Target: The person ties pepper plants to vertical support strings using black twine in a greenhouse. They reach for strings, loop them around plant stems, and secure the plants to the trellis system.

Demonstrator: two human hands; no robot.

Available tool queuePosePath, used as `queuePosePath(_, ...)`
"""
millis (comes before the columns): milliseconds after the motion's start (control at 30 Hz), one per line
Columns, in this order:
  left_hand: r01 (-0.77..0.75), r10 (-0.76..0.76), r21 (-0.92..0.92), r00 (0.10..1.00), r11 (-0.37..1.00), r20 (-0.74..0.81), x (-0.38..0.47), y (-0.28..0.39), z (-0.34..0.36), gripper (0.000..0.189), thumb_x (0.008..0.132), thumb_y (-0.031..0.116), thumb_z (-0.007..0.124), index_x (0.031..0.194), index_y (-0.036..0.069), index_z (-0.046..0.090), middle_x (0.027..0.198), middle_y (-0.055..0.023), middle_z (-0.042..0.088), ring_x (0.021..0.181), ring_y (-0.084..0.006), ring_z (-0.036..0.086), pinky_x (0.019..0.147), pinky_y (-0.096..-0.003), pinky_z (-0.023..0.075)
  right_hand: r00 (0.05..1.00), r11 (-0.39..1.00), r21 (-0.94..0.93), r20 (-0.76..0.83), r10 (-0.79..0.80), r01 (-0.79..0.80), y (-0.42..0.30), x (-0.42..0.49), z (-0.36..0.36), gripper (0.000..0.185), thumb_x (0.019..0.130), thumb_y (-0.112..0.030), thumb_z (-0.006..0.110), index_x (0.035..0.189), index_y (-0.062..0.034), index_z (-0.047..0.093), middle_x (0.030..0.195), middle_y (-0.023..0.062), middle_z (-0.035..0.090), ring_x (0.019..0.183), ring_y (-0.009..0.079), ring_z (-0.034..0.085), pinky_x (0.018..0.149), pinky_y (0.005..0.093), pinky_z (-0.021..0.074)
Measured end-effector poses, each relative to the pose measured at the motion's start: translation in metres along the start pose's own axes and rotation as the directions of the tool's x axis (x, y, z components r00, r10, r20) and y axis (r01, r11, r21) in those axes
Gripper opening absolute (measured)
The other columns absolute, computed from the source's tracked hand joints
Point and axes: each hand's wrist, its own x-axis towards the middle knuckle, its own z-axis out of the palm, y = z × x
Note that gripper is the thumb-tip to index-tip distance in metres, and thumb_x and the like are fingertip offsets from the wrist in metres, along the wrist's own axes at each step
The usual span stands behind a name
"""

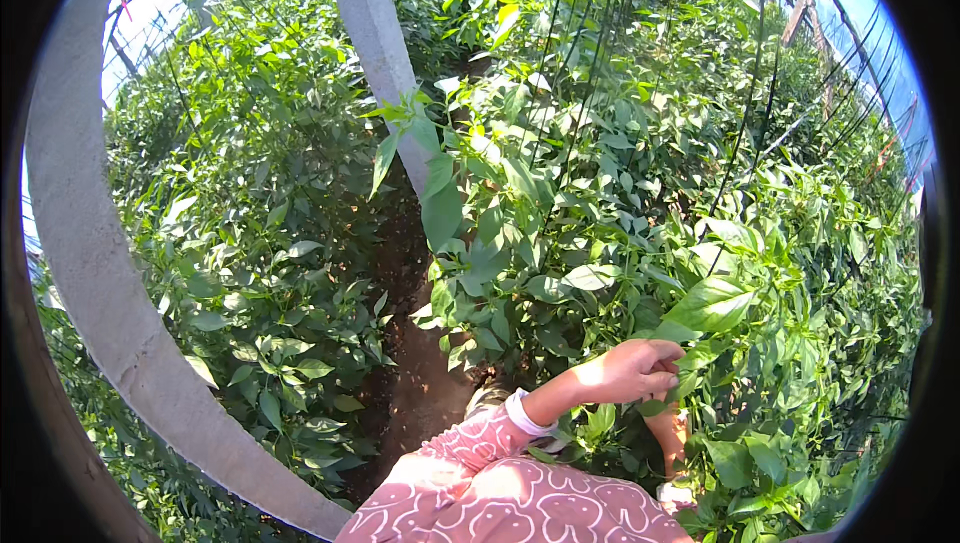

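Note:
My left hand (pixel 637 372) reaches across to the right, at the leafy top of a green plant that looks like a pepper plant (pixel 712 304). Its fingers are bent among the leaves; whether they pinch a stem or leaf cannot be told. Below it, my right forearm (pixel 670 434) rises from a cuff at the lower right, and my right hand is mostly hidden behind the left hand and foliage. A patterned pink sleeve (pixel 480 438) with a pale cuff covers my left arm.
A concrete post (pixel 382 55) stands ahead between the rows. Another concrete post (pixel 120 303) curves along the left rim. A narrow soil path (pixel 424 363) runs between dense plants. Dark strings (pixel 750 92) hang at the upper right, below the frame of a plastic-covered greenhouse.

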Motion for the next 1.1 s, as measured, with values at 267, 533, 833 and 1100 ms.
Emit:
queuePosePath(267, -0.13, 0.152, -0.103, 0.956, 0.986, 0.252, 0.045, -0.008, -0.034, 0.035, 0.079, 0.017, 0.058, 0.11, 0.002, 0.052, 0.097, -0.0094, 0.059, 0.085, -0.0209, 0.059, 0.073, -0.0315, 0.0469, 0.983, 0.981, 0.063, 0.013, 0.184, -0.184, -0.017, -0.009, -0.012, 0.034, 0.08, -0.012, 0.054, 0.113, -0.0059, 0.05, 0.103, 0.0153, 0.052, 0.092, 0.0329, 0.051, 0.074, 0.0423, 0.0403)
queuePosePath(533, -0.193, 0.185, -0.05, 0.793, 0.98, 0.581, 0.073, -0.023, -0.121, 0.026, 0.08, 0.012, 0.056, 0.104, 0.002, 0.052, 0.092, -0.0146, 0.057, 0.087, -0.031, 0.056, 0.075, -0.0371, 0.0441, 0.882, 0.858, 0.254, -0.032, 0.47, -0.447, -0.079, 0.009, -0.006, 0.029, 0.082, -0.015, 0.053, 0.11, -0.0068, 0.052, 0.093, 0.0133, 0.057, 0.08, 0.0314, 0.055, 0.063, 0.0415, 0.0431)
queuePosePath(833, -0.015, -0.054, 0.086, 0.665, 0.996, 0.745, 0.091, 0.004, -0.232, 0.033, 0.083, 0.012, 0.06, 0.111, -0.001, 0.051, 0.1, -0.0159, 0.058, 0.092, -0.0283, 0.058, 0.079, -0.0344, 0.0468, 0.519, 0.532, 0.162, -0.121, 0.846, -0.831, -0.148, 0.043, 0.053, 0.02, 0.077, -0.021, 0.058, 0.086, -0.0031, 0.058, 0.074, 0.0148, 0.058, 0.064, 0.0315, 0.055, 0.06, 0.0404, 0.0435)
queuePosePath(1100, 0.115, -0.189, 0.153, 0.713, 0.981, 0.675, 0.1, 0.021, -0.225, 0.027, 0.083, 0.008, 0.058, 0.108, -0.002, 0.053, 0.097, -0.0158, 0.06, 0.087, -0.0243, 0.061, 0.077, -0.0318, 0.0482, 0.671, 0.355, 0.818, 0.051, 0.74, -0.453, -0.297, 0.074, -0.024, 0.02, 0.08, -0.022, 0.057, 0.086, -0.003, 0.057, 0.076, 0.0062, 0.057, 0.07, 0.0173, 0.053, 0.066, 0.0334, 0.0425)
